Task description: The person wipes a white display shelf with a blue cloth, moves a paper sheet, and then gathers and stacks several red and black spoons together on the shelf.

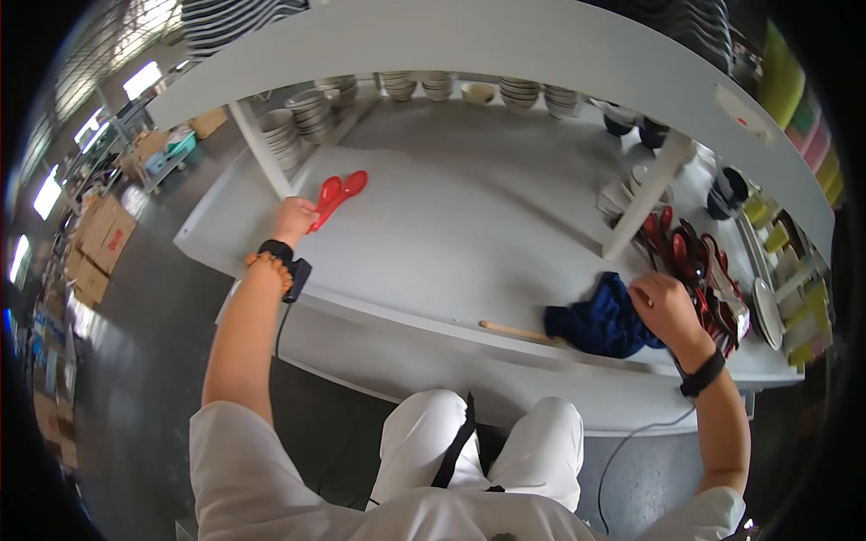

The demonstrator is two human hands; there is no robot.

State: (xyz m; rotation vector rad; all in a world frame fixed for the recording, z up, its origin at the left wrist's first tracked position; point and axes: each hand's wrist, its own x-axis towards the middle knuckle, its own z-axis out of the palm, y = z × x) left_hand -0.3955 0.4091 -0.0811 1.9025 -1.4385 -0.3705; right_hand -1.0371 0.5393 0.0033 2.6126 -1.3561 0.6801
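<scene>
On the left side of the grey shelf, my left hand [296, 219] is closed round the handle ends of red spoons [354, 184]. Two bowls show, pointing away from me and lying side by side at the shelf surface. A crumpled dark blue cloth [603, 320] lies near the front edge at the right. My right hand [666, 311] has its fingers curled at the cloth's right side and seems to grip it; the fingertips are partly hidden. Just beyond that hand lies a heap of red and dark spoons [690, 252].
A wooden stick [514, 331] lies by the front edge, partly against the cloth. Stacked bowls [519, 93] line the back, with more stacks [308, 113] at the left. A white post [648, 194] stands at right below an upper shelf [433, 38]. White plates [767, 313] stand far right.
</scene>
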